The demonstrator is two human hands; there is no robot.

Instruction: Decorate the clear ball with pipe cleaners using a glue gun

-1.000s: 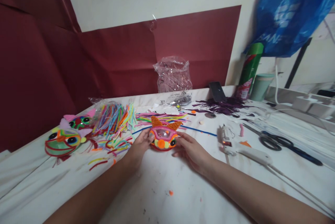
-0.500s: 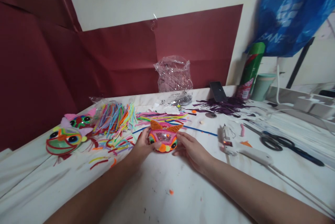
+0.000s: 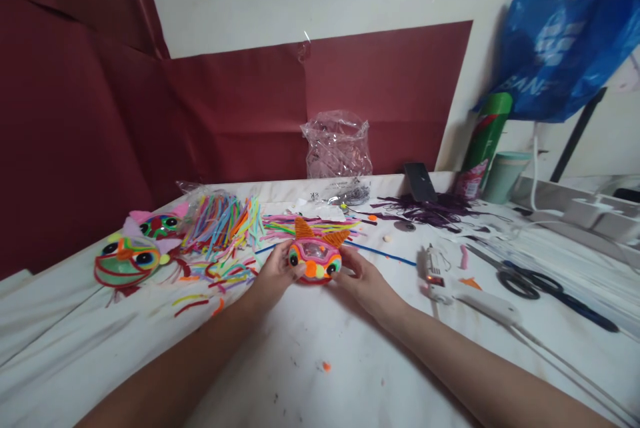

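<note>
A small round craft face (image 3: 315,259) with orange ears, pink pipe-cleaner rings and an orange pompom nose rests on the white table (image 3: 350,375), facing me. My left hand (image 3: 273,276) grips its left side, thumb on the front. My right hand (image 3: 363,280) holds its right side with curled fingers. Heaps of coloured pipe-cleaner pieces (image 3: 225,225) lie just behind and to the left.
Two finished craft faces (image 3: 131,260) sit at the far left. A white glue gun (image 3: 450,281) and black scissors (image 3: 530,281) lie to the right. A crumpled clear bag (image 3: 339,147), a purple strand pile (image 3: 435,208), a green can (image 3: 484,138) and a cup stand at the back.
Both hands have kept hold of the craft face, tipping it down and then back up a little. The view has shifted slightly.
</note>
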